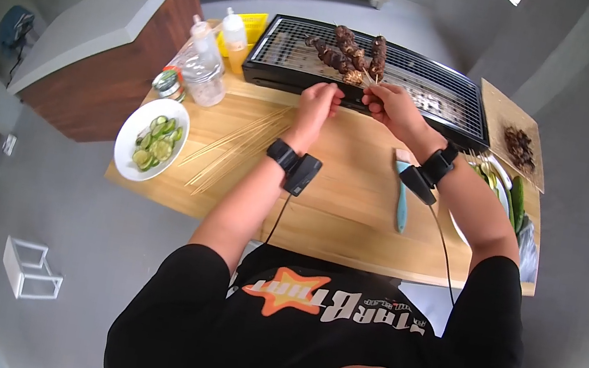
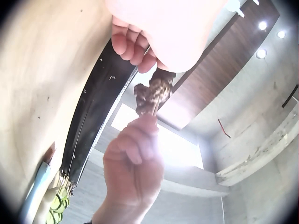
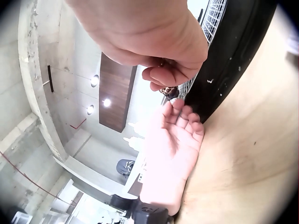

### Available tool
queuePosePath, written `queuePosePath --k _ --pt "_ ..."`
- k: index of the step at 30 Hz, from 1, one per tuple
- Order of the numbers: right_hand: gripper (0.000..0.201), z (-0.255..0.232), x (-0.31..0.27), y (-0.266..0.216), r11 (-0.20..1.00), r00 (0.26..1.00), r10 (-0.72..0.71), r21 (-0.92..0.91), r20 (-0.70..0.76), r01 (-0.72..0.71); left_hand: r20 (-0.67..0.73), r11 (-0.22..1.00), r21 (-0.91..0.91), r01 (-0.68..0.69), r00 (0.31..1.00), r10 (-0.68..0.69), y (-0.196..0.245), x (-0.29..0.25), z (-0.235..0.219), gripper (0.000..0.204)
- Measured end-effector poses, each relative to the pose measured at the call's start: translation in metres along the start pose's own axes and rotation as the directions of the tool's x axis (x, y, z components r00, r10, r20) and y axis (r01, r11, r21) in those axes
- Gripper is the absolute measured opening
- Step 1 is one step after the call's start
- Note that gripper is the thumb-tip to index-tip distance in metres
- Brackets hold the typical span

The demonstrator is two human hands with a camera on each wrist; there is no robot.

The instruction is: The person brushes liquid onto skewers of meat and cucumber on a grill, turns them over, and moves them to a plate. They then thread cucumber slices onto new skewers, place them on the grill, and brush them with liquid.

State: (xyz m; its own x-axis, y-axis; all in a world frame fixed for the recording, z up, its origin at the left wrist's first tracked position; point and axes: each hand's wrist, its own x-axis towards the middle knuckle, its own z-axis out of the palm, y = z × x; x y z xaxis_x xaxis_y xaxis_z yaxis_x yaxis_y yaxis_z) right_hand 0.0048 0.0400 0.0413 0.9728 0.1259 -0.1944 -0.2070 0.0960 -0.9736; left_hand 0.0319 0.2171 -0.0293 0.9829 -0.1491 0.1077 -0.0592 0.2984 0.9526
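Observation:
Several dark, browned meat skewers [image 1: 346, 47] lie over the wire rack of a black tabletop grill [image 1: 440, 76]. My right hand [image 1: 397, 114] pinches the bare stick ends of skewers at the grill's front edge; in the left wrist view, the right hand [image 2: 133, 163] has its fingers curled round a stick just below a chunk of meat [image 2: 159, 91]. Close by on the left, my left hand [image 1: 315, 113] rests at the grill's front rim with nothing held. Its palm faces up and its fingers are relaxed in the right wrist view, where the left hand [image 3: 173, 144] shows fully.
Bare bamboo sticks [image 1: 239, 143] lie left of centre, beside a white bowl of sliced cucumber [image 1: 122, 142]. Squeeze bottles [image 1: 234, 35] and a jar [image 1: 168, 84] stand at back left. A blue-handled brush [image 1: 401, 203], a plate of vegetable skewers and a board [image 1: 500, 110] with meat are rightward.

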Motion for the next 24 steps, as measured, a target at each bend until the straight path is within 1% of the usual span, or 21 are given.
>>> queuePosePath --k 2,5,6,7,9,11,12,13,15,16,18,20,21,22,24 --pt "0.02 -0.021 -0.022 -0.014 1.0 1.0 -0.014 -0.011 0.0 0.014 0.047 1.0 0.008 -0.018 0.999 0.018 -0.002 0.0 0.0 0.027" --pt "0.019 -0.057 -0.059 -0.04 0.997 0.993 -0.042 -0.076 -0.113 0.033 0.09 0.998 0.062 -0.021 0.996 0.015 -0.007 0.003 -0.001 0.026" --pt "0.018 -0.069 -0.073 -0.05 0.997 0.99 -0.056 -0.064 -0.133 0.048 0.094 0.998 0.067 -0.017 0.996 0.011 -0.011 0.005 -0.002 0.026" --pt "0.019 -0.084 -0.086 -0.059 0.992 0.982 -0.081 -0.108 -0.171 0.063 0.092 0.997 0.075 -0.013 0.996 0.006 -0.014 0.006 -0.002 0.026" --pt "0.019 -0.133 -0.099 -0.065 0.984 0.969 -0.14 -0.14 -0.204 0.113 0.099 0.993 0.118 -0.015 0.995 0.003 -0.015 0.005 0.001 0.026" --pt "0.019 -0.177 -0.112 -0.073 0.981 0.932 -0.141 -0.174 -0.334 0.086 0.109 0.988 0.152 -0.021 0.994 0.004 -0.016 0.005 0.001 0.025" --pt "0.02 -0.187 -0.123 -0.079 0.968 0.902 -0.157 -0.246 -0.402 0.059 0.117 0.985 0.171 -0.023 0.993 0.002 -0.018 0.006 0.0 0.025" --pt "0.022 -0.217 -0.126 -0.078 0.962 0.907 -0.155 -0.269 -0.392 0.048 0.115 0.986 0.165 -0.023 0.993 0.004 -0.017 0.005 0.002 0.025" --pt "0.023 -0.255 -0.133 -0.071 0.945 0.862 -0.167 -0.328 -0.479 0.001 0.107 0.987 0.158 -0.031 0.994 0.014 -0.014 0.003 0.004 0.025" --pt "0.025 -0.27 -0.138 -0.068 0.902 0.851 -0.178 -0.428 -0.494 -0.059 0.113 0.986 0.164 -0.027 0.994 0.008 -0.015 0.004 0.003 0.025" --pt "0.028 -0.294 -0.146 -0.059 0.777 0.829 -0.208 -0.602 -0.518 -0.181 0.121 0.984 0.175 -0.032 0.993 0.011 -0.015 0.003 0.003 0.026" --pt "0.03 -0.314 -0.149 -0.043 0.762 0.784 -0.221 -0.605 -0.579 -0.232 0.125 0.983 0.182 -0.036 0.992 0.013 -0.014 0.003 0.003 0.026" --pt "0.031 -0.317 -0.149 -0.036 0.755 0.76 -0.227 -0.603 -0.608 -0.257 0.126 0.982 0.185 -0.035 0.992 0.012 -0.014 0.003 0.003 0.026" --pt "0.03 -0.318 -0.15 -0.027 0.745 0.716 -0.274 -0.612 -0.642 -0.264 0.126 0.981 0.189 -0.035 0.992 0.011 -0.014 0.003 0.003 0.026" --pt "0.025 -0.334 -0.149 -0.019 0.65 0.764 -0.169 -0.653 -0.623 -0.389 0.134 0.978 0.204 -0.031 0.991 0.004 -0.014 0.002 0.002 0.026"
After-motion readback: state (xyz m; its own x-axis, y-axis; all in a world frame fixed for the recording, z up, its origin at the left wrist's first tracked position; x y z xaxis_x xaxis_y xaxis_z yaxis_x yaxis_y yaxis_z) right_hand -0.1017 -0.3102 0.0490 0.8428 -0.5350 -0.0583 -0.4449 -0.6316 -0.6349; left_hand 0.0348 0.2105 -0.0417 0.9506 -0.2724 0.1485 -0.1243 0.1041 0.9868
